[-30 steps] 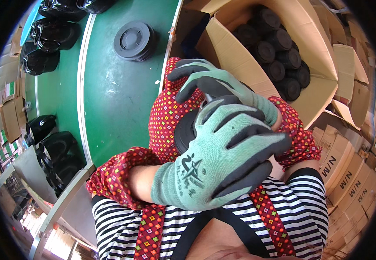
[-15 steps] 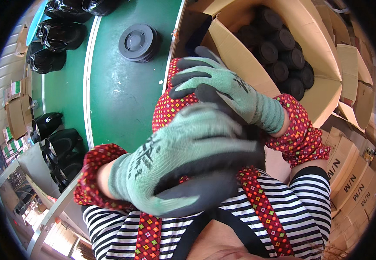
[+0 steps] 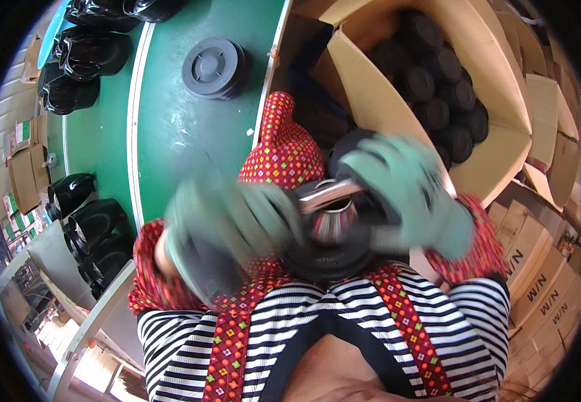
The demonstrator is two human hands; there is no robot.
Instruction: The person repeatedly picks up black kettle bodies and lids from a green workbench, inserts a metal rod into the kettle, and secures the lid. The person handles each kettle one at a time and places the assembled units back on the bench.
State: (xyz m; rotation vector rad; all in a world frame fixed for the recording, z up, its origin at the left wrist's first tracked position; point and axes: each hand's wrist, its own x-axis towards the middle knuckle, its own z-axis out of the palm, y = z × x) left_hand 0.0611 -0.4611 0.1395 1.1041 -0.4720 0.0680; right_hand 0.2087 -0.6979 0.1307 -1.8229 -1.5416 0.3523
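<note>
A black round part (image 3: 327, 261) with a shiny metal cone (image 3: 334, 221) at its centre is in front of my chest. A glossy metallic strip (image 3: 334, 194) crosses above the cone. My right hand (image 3: 408, 191), in a green and black glove, is closed round the part's right side, though motion smears its fingers. Gloved alike, my left hand (image 3: 230, 224) is at the part's left edge, too blurred to show whether it grips. A stack of black ribbed discs (image 3: 213, 67) lies on the green work surface (image 3: 190, 161) beyond my left hand.
To the right stands an open cardboard box (image 3: 505, 151) with several black cylindrical parts (image 3: 458, 94). Glossy black housings (image 3: 93, 53) line the far left. Red patterned cloth (image 3: 280, 157) bulges past my hands. Closed cartons (image 3: 535, 268) are stacked at right.
My hands have moved apart, left hand to the left and right hand to the right and down. The round part with its metal cone, earlier mostly covered, now shows between them.
</note>
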